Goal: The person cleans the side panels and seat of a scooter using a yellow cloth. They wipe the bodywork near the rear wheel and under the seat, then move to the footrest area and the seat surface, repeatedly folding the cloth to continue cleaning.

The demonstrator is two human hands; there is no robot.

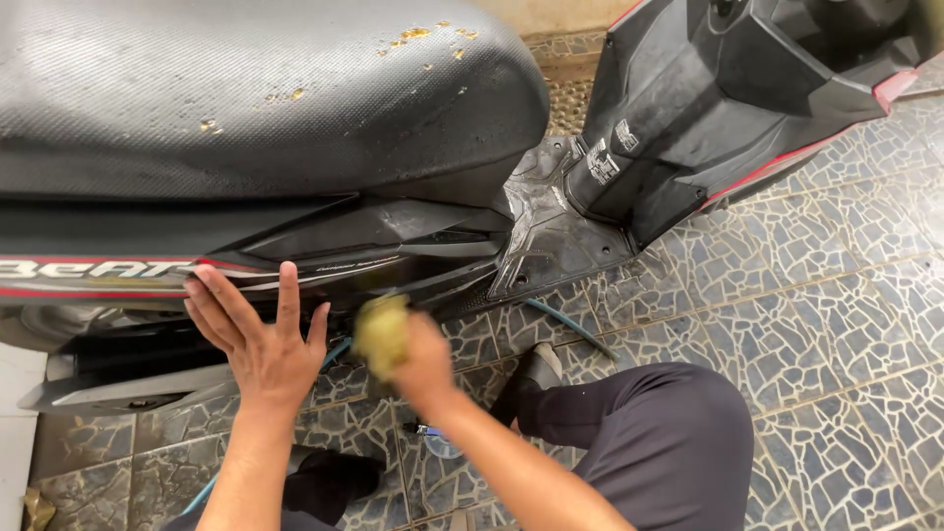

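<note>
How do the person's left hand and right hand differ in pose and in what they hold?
The left hand is open, fingers spread flat against the black scooter side panel; the right hand is closed around a yellow-green sponge. The left hand holds nothing; the right hand grips the sponge against the panel's lower edge. Both are bare and reach toward the same panel.

two small white stickers (610, 152) on the scooter's black inner leg panel (688, 108)

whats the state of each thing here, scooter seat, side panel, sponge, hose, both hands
scooter seat: down, surface worn through in spots
side panel: fitted, glossy
yellow sponge: gripped, pressed near panel's lower edge
hose: lying on tiled floor
left hand: open, flat against scooter's side
right hand: closed around sponge
</note>
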